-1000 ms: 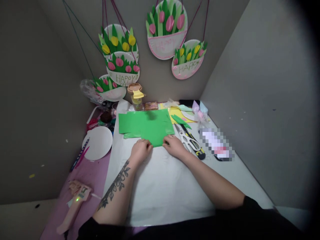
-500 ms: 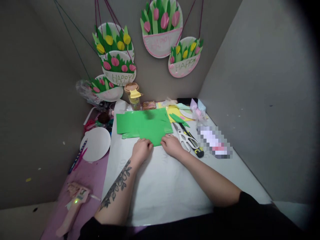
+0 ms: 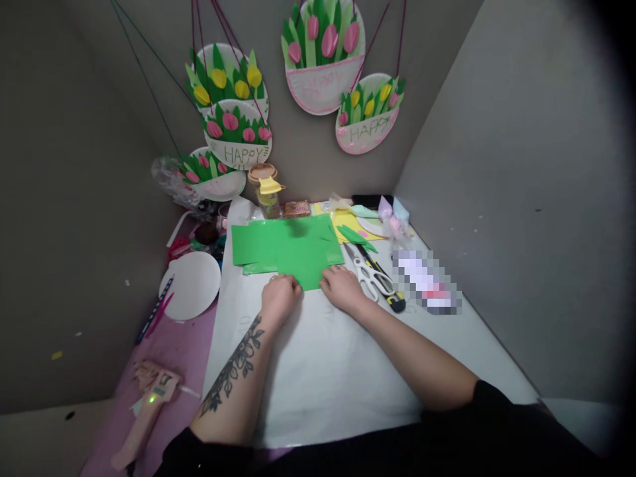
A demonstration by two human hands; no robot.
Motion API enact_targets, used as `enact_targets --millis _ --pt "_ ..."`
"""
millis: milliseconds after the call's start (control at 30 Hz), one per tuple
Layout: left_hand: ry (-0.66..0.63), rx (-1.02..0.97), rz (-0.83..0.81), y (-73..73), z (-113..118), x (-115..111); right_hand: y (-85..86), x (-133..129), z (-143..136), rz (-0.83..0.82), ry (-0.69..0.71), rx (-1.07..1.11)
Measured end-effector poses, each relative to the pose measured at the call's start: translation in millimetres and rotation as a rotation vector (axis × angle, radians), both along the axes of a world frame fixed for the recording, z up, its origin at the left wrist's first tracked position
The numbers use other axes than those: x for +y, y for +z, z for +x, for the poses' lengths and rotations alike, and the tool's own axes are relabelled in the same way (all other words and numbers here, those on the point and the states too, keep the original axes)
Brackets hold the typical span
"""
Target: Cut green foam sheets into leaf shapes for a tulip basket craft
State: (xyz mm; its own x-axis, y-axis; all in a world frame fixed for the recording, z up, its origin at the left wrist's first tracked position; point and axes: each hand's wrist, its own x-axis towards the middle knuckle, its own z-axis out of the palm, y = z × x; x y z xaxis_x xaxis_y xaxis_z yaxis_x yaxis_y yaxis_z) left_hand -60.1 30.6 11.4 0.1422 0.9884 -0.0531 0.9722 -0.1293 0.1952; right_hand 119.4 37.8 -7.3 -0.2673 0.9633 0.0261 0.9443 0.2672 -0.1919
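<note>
Here, with the scissors (image 3: 362, 266) taken as the marker, the green paper (image 3: 298, 242) was spread just to their left on the white covering (image 3: 322, 371), its sheets overlapped unevenly, and its near edge was met by both hands! Farther left of the scissors, the left hand (image 3: 279, 296) was set at one near corner, its fingers curled inward; just left of the scissors' handles, the right hand (image 3: 342, 289) was placed at the other, its fingers bent over the edge. Whether paper was pinched beneath them could not be told, the undersides being hidden. And trouble could easily be brought on: were one side pulled harder than the other, the upper sheet might be skewed or creased crookedly, and any loose layers below dragged along. By a rightward sweep of the right wrist, the scissors and the utility knife (image 3: 397, 303) partly beneath them could be knocked, and the green leaf cutouts (image 3: 356, 237), just beyond the blades, scattered.
</note>
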Motion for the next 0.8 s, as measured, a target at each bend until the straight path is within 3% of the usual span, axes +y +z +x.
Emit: enact_targets --millis 233,433,533,633,800 --pt "0.032 -0.051 -0.052 5.6 -26 -2 -6.2 0 11 0.008 -0.042 0.106" --pt "-0.137 -0.196 -0.090 5.6 -46 2 -8.6 1 20 -0.001 0.083 0.283" --pt "-0.196 -0.205 -0.032 7.0 -46 2 -9.7 1 21 0.032 0.140 0.322" --pt "-0.160 -0.140 0.060 7.6 -42 1 -9.9 2 19 0.069 0.132 0.295" --pt "-0.177 -0.204 0.026 5.5 -37 2 -12.8 2 16 0.073 0.147 0.331"
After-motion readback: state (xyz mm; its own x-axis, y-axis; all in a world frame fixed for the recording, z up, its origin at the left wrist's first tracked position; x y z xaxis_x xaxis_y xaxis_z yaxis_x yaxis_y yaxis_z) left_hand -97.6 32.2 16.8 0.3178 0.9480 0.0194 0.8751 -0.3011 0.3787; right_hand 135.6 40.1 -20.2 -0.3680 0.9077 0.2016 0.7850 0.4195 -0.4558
